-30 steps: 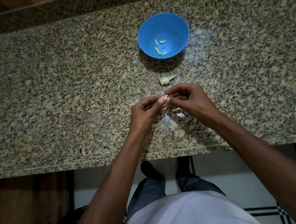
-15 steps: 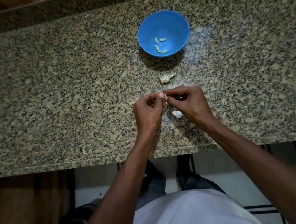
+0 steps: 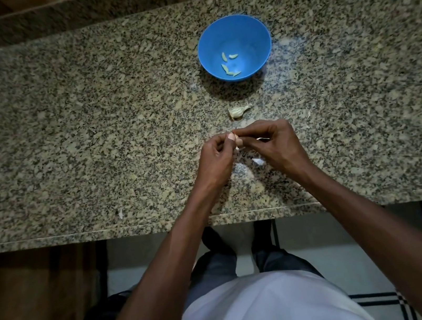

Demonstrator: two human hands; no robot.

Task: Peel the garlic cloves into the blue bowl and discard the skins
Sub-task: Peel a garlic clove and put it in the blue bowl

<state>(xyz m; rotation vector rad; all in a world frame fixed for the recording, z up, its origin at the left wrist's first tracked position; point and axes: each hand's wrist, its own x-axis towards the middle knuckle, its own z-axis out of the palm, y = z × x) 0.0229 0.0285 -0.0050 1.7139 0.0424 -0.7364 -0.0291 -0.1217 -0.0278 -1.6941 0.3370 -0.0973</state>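
Little has shifted since half a second ago: your hands have stayed together above the near part of the granite counter [image 3: 62, 133], fingertips meeting as before, and one more white scrap of skin [image 3: 258, 161] seems to lie beneath them. Your left hand [image 3: 215, 156] pinches the small garlic clove [image 3: 237, 143] between thumb and curled fingers, while your right hand [image 3: 274, 141] pinches at its skin from the other side. Most of the clove is hidden by your fingers, so how much skin remains cannot be told.

Hold the clove steady with the left hand and pull the skin away in one strip, not in crumbs. Four peeled cloves [image 3: 229, 64] already lie in the blue bowl [image 3: 255, 31], well beyond your hands. An unpeeled garlic piece [image 3: 238, 111] waits between the bowl and your fingers. Keep the scraps gathered for discarding.
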